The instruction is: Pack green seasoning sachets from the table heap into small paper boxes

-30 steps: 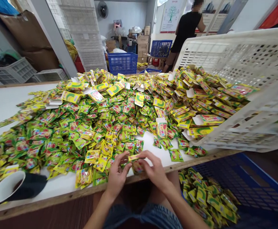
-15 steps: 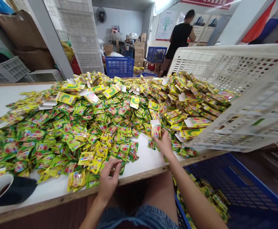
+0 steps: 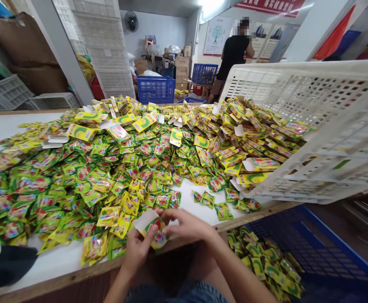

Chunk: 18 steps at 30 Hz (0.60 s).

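A small carton (image 3: 151,224) with a white flap at its upper left is between my hands, just over the table's front edge. My left hand (image 3: 138,246) grips it from the left, thumb across its printed face. The fingers of my right hand (image 3: 186,225) are bent around its right end. Green and yellow candy sachets (image 3: 92,185) lie in a wide heap in front of my hands. Several loose sachets (image 3: 223,211) rest on the white tabletop (image 3: 191,202) to the right.
A white crate (image 3: 316,164) lies tipped on the right, with cartons (image 3: 259,139) spilling out. Below it, a blue crate (image 3: 319,248) contains yellow packs. A dark cup (image 3: 10,265) stands at lower left. A person (image 3: 234,54) is at the back.
My right hand has brought the carton left and down from the right side of the table to my left hand. My left hand has gone from empty to gripping it.
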### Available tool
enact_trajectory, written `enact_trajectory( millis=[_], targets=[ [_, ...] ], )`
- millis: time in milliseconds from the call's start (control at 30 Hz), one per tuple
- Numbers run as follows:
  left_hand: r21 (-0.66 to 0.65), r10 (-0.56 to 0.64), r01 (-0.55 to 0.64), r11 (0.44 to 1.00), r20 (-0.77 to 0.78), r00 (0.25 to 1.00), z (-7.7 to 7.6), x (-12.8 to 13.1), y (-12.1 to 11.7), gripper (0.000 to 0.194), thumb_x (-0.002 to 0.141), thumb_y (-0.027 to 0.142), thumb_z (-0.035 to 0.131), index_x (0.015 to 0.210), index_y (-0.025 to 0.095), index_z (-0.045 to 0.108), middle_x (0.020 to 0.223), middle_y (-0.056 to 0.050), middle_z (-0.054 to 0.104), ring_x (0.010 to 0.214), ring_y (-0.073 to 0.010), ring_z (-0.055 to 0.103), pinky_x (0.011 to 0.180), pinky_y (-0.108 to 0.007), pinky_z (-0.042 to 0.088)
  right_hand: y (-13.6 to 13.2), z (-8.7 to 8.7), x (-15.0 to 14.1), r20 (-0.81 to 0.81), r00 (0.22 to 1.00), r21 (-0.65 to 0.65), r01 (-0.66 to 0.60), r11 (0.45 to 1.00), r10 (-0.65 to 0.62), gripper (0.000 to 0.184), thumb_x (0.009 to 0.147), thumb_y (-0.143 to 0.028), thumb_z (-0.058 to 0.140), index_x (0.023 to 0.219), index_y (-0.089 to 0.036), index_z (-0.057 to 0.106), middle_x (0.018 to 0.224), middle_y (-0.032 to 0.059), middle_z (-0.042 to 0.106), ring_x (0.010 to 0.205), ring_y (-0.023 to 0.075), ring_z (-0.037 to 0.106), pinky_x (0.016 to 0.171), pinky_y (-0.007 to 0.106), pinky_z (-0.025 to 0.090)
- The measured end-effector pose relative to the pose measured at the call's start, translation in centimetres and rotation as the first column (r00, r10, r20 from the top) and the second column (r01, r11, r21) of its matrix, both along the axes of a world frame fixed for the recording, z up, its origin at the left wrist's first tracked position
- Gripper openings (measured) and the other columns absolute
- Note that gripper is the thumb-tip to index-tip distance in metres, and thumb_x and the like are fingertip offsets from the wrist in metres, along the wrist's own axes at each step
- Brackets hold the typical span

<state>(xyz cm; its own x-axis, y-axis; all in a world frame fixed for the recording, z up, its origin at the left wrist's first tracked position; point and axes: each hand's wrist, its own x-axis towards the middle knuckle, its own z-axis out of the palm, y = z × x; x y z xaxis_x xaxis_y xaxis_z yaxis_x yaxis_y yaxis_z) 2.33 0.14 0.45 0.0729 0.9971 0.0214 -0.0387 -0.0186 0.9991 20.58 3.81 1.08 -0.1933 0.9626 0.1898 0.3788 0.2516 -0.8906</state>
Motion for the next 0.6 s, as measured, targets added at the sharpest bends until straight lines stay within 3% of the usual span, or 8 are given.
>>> enact_trajectory(
  millis=[133, 233, 300, 367, 467, 533, 600],
  targets=[
    [-0.047, 0.104, -0.099, 0.994, 0.139, 0.985, -0.3, -0.2, 0.1, 0.048, 0.075, 0.039, 0.063, 0.116, 0.013, 0.059, 0.107, -0.012, 0.069, 0.108, -0.0282, 0.059, 0.094, -0.039, 0.046, 6.2, 0.1, 0.8, 0.082, 0.971, -0.008, 0.227, 0.974, -0.225, 0.020, 0.082, -0.029, 0.051, 0.091, -0.018, 0.064, 0.091, 0.0068, 0.065, 0.084, 0.0202, 0.058, 0.077, 0.034, 0.045],
    [-0.052, 0.136, -0.129, 0.990, 0.150, 0.979, -0.6, -0.1, 0.2, 0.046, 0.074, 0.037, 0.066, 0.113, 0.012, 0.061, 0.104, -0.011, 0.070, 0.106, -0.0272, 0.060, 0.093, -0.037, 0.047, 10.2, -0.2, 0.7, 0.097, 0.949, 0.041, 0.297, 0.954, -0.299, 0.033, 0.074, -0.019, 0.058, 0.106, -0.018, 0.058, 0.108, 0.0084, 0.060, 0.103, 0.0232, 0.050, 0.091, 0.039, 0.036],
    [-0.049, 0.149, -0.143, 0.988, 0.133, 0.980, -0.7, -0.2, 0.3, 0.044, 0.072, 0.037, 0.067, 0.108, 0.011, 0.064, 0.102, -0.012, 0.071, 0.104, -0.0274, 0.061, 0.091, -0.036, 0.048, 11.7, -0.6, 0.1, 0.099, 0.951, 0.045, 0.288, 0.956, -0.291, 0.043, 0.066, -0.014, 0.064, 0.108, -0.019, 0.056, 0.104, 0.0066, 0.061, 0.102, 0.0233, 0.049, 0.092, 0.038, 0.035],
    [-0.055, 0.162, -0.156, 0.986, 0.128, 0.978, -0.7, -0.3, 0.3, 0.044, 0.070, 0.038, 0.069, 0.104, 0.010, 0.066, 0.097, -0.013, 0.072, 0.100, -0.0283, 0.063, 0.088, -0.036, 0.050, 12.1, -1.0, -0.4, 0.088, 0.956, 0.024, 0.280, 0.960, -0.281, 0.041, 0.063, -0.013, 0.065, 0.103, -0.018, 0.058, 0.087, 0.0038, 0.062, 0.089, 0.0221, 0.053, 0.085, 0.036, 0.038],
    [-0.083, 0.179, -0.168, 0.982, 0.143, 0.974, -0.6, -0.4, 0.3, 0.047, 0.066, 0.039, 0.072, 0.102, 0.009, 0.067, 0.089, -0.013, 0.073, 0.094, -0.0292, 0.065, 0.082, -0.036, 0.053, 11.1, -1.5, -0.2, 0.037, 0.962, -0.021, 0.270, 0.963, -0.270, 0.021, 0.068, -0.020, 0.063, 0.088, -0.017, 0.058, 0.065, -0.0013, 0.055, 0.065, 0.0169, 0.051, 0.069, 0.030, 0.042],
    [-0.093, 0.182, -0.169, 0.981, 0.159, 0.970, -0.6, -0.4, 0.3, 0.049, 0.065, 0.039, 0.073, 0.103, 0.009, 0.066, 0.090, -0.013, 0.073, 0.092, -0.0292, 0.066, 0.080, -0.035, 0.053, 9.8, -1.5, 0.8, -0.015, 0.965, -0.043, 0.262, 0.964, -0.263, 0.015, 0.072, -0.030, 0.060, 0.080, -0.017, 0.057, 0.062, -0.0019, 0.053, 0.059, 0.0142, 0.048, 0.060, 0.027, 0.041],
    [-0.089, 0.179, -0.166, 0.982, 0.177, 0.968, -0.6, -0.4, 0.3, 0.051, 0.066, 0.039, 0.072, 0.107, 0.009, 0.065, 0.095, -0.014, 0.072, 0.095, -0.0289, 0.065, 0.082, -0.035, 0.053, 8.3, -1.3, 2.2, -0.073, 0.964, -0.060, 0.253, 0.966, -0.257, 0.020, 0.074, -0.037, 0.059, 0.075, -0.017, 0.056, 0.066, -0.0006, 0.054, 0.058, 0.0130, 0.048, 0.055, 0.024, 0.040]
  ],
)
